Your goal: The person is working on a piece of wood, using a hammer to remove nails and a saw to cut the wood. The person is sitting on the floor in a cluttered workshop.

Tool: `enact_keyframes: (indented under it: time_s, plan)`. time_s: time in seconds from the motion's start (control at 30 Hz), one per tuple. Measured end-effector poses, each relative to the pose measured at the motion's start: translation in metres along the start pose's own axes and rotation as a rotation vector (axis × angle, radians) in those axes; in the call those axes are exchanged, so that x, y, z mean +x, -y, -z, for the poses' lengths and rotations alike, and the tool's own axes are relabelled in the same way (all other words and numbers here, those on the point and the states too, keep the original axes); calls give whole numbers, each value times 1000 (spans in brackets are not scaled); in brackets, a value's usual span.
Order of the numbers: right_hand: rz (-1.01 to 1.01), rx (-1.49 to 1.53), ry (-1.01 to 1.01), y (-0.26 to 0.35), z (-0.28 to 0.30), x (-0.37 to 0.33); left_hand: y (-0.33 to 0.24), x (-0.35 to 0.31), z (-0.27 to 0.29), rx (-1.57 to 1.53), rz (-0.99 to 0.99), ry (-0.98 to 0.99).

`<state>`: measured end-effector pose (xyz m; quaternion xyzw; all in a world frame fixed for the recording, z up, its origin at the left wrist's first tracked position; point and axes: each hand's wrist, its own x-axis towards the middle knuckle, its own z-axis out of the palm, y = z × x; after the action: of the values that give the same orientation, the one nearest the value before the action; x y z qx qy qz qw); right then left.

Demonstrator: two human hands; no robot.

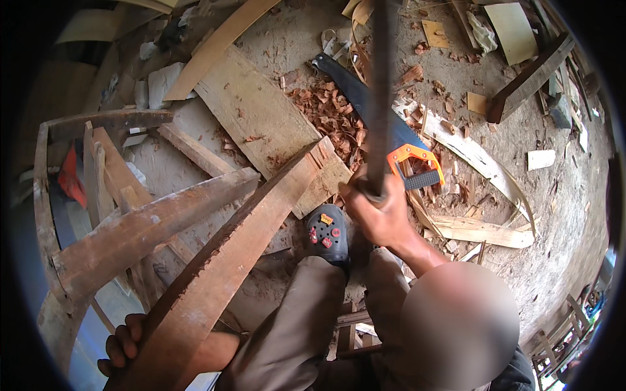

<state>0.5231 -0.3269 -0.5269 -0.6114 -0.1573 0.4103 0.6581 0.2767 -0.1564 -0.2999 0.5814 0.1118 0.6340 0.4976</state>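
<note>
Low on the left, my left hand (124, 345) is wrapped around the lower end of a reddish-brown wooden beam (235, 254). The beam slants up and away to the right, its far end over a flat plank (254, 111) on the ground. Its left edge looks rough and chipped, and shallow cuts mark the far end. Right of that end, my right hand (378, 208) grips a machete (380, 98) by the handle. The dark blade stands nearly upright, blurred, and runs out of the top of the picture.
Behind the machete lies a handsaw (417, 163) with an orange handle, beside a pile of wood shavings (329, 114). A wooden frame (150, 218) stands at the left. My dark clog (327, 234) is close to the plank. Offcuts and a dark timber (531, 78) lie at the right.
</note>
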Motion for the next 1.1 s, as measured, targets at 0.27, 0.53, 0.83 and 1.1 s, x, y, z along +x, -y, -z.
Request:
enact_keyframes:
  time_s: [0.27,0.53,0.83,1.1]
  plan:
    - [-243,-381,126,-61,-20,4,16,4,-24,-65,25,120]
    - [161,-107,37,-17,-6,-9,11,-1,-24,344,-72,-218]
    - [-371,-468,183,-52,-10,2,16,-7,-25,381,-108,-351]
    - [300,-134,-1,-27,-9,-9,-3,1,2,-49,78,25]
